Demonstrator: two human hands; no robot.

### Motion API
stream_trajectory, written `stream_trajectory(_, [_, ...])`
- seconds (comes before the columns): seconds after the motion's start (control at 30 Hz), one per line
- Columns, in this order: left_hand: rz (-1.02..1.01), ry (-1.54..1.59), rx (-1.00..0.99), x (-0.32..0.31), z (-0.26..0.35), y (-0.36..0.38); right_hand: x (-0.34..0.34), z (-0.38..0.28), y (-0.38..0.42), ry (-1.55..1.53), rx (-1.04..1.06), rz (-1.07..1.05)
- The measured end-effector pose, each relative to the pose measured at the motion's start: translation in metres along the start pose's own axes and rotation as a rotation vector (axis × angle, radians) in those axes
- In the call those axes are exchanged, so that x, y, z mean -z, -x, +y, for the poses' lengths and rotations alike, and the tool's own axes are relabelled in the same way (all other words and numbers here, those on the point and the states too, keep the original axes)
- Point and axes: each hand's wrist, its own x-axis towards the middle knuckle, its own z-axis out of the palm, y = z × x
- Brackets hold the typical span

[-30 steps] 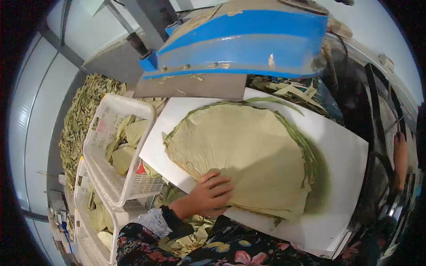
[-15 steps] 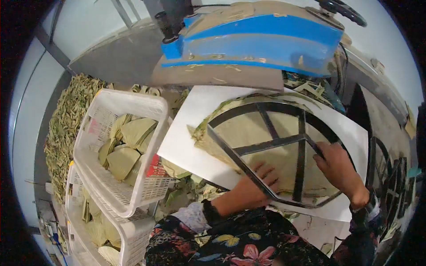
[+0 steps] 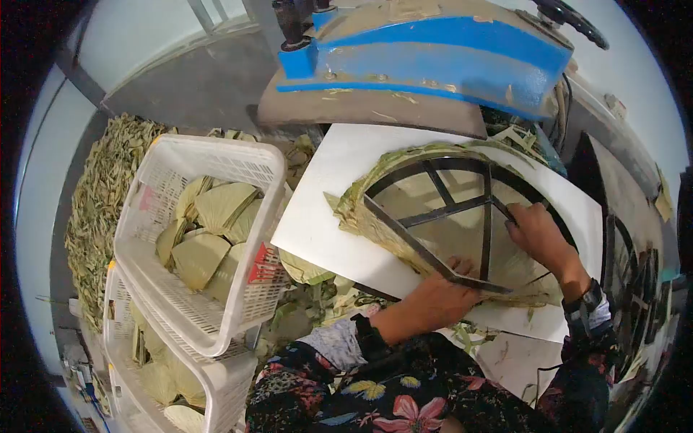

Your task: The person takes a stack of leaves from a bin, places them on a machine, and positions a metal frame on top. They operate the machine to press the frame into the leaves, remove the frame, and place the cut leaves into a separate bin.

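A fan-shaped black metal cutting die (image 3: 447,213), divided by inner bars, lies over a stack of large dried leaves (image 3: 354,213). The leaves rest on a white board (image 3: 307,216), their ragged edges sticking out beyond the die. My right hand (image 3: 545,242) is closed around an inner bar on the die's right side. At the near edge, my left hand (image 3: 440,299) has its fingers curled over the rim, with the fingertips partly hidden behind it.
Left of the board, stacked white plastic baskets (image 3: 249,209) hold cut leaf pieces (image 3: 202,260). A heap of leaf scraps (image 3: 108,216) lies beyond them. A blue press machine (image 3: 440,61) overhangs the board's far edge. More black metal frames (image 3: 635,281) stand at the right.
My left hand has moved from lying spread on the leaves inside the die to its near rim. The die's near edge looks shifted slightly away from me. The view has shifted slightly.
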Motion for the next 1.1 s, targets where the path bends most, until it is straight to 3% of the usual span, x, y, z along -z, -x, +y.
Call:
stream_trajectory(0.2, [-0.017,0.063,-0.053,-0.001,0.001,0.009,0.001,0.002,-0.001,-0.110,0.064,0.039])
stream_trajectory(0.27, [0.062,-0.026,-0.021,-0.005,0.006,0.020,-0.002,0.003,-0.002,-0.092,0.045,0.043])
stream_trajectory(0.4, [-0.020,0.001,0.038,-0.011,0.017,0.035,-0.012,0.008,-0.003,-0.083,0.033,0.014])
stream_trajectory(0.67, [0.124,-0.444,0.167,-0.013,0.032,0.032,-0.025,0.008,-0.002,-0.077,0.048,0.119])
stream_trajectory(0.93, [0.095,-0.323,0.133,-0.014,0.023,0.033,-0.052,0.012,0.001,-0.022,0.020,0.218])
stream_trajectory(1.1, [0.113,-0.297,0.077,-0.016,0.017,0.034,-0.052,0.015,0.005,0.092,0.134,0.210])
